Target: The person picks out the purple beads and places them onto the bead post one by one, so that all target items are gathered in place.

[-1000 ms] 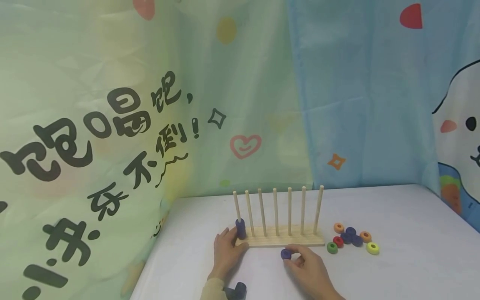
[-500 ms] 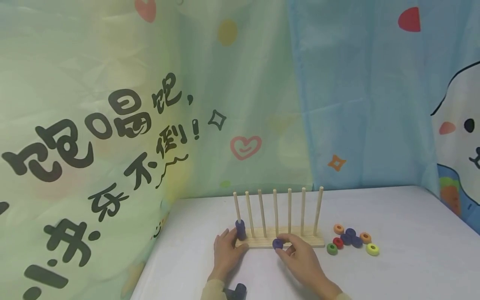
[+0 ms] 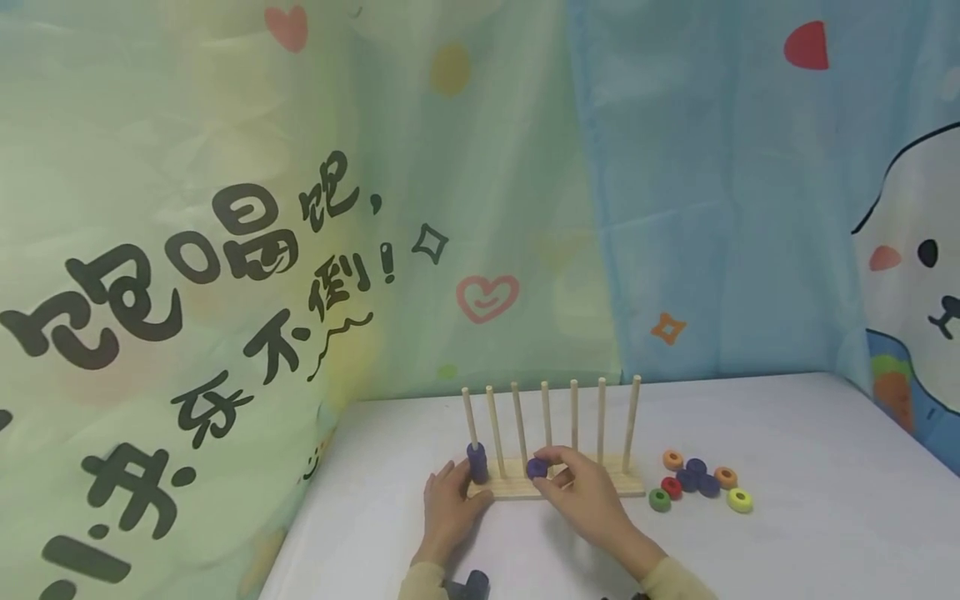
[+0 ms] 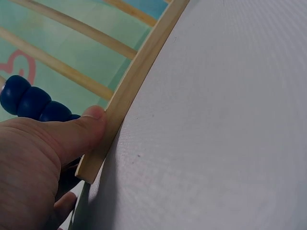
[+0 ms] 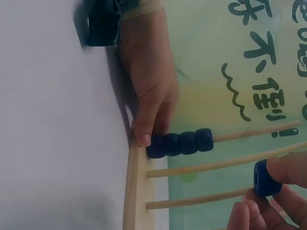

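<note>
On a white table [image 3: 787, 467] before pastel cartoon curtains, the left hand [image 3: 447, 510] steadies the wooden peg rack [image 3: 555, 486] by its end while the right hand [image 3: 581, 496] pinches a dark blue ring [image 3: 536, 468] low before the pegs, which seemingly must next be lifted over a peg's tip, probably the first peg [image 3: 469, 421] with its blue stack [image 3: 477, 462].

You get soft, even, fairly bright light with only faint shadows beside the left hand [image 5: 146, 72] on the white table [image 4: 230, 120], no glare, a slightly hazy head view, and a blurred close foreground in both wrist views.
</note>
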The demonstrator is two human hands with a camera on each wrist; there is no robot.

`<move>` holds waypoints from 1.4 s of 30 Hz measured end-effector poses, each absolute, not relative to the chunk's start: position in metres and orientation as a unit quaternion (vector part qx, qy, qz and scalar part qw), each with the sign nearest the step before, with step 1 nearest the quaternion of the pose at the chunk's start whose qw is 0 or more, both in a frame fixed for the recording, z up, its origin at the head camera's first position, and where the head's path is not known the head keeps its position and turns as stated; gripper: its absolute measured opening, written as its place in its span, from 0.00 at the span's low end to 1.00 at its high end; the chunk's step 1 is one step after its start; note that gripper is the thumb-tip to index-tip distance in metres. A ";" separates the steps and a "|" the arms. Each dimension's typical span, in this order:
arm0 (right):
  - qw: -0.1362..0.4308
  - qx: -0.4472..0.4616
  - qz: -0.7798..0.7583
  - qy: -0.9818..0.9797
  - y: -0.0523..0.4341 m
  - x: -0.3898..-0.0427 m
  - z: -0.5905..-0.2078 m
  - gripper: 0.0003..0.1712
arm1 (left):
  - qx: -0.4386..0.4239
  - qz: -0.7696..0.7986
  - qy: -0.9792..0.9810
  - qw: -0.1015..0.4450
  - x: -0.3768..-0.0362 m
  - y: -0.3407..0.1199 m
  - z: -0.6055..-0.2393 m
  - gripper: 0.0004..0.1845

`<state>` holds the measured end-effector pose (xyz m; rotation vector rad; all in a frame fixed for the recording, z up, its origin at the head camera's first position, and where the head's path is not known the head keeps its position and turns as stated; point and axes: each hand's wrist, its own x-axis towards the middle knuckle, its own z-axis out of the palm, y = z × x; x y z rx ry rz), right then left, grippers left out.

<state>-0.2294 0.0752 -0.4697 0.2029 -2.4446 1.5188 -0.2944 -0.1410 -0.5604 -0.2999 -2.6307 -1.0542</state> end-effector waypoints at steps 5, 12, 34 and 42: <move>0.134 0.078 0.522 -0.839 0.072 -0.238 -0.463 0.17 | -0.102 -0.370 -0.913 0.140 -0.294 -0.142 -0.561 0.28; 0.131 0.100 0.531 -0.831 0.065 -0.242 -0.449 0.18 | -0.098 -0.373 -0.913 0.132 -0.293 -0.142 -0.561 0.30; 0.163 0.119 0.505 -0.839 0.065 -0.257 -0.428 0.19 | -0.088 -0.380 -0.912 0.126 -0.294 -0.144 -0.561 0.31; 0.168 0.130 0.485 -0.848 0.061 -0.259 -0.423 0.19 | -0.097 -0.375 -0.913 0.132 -0.295 -0.144 -0.563 0.30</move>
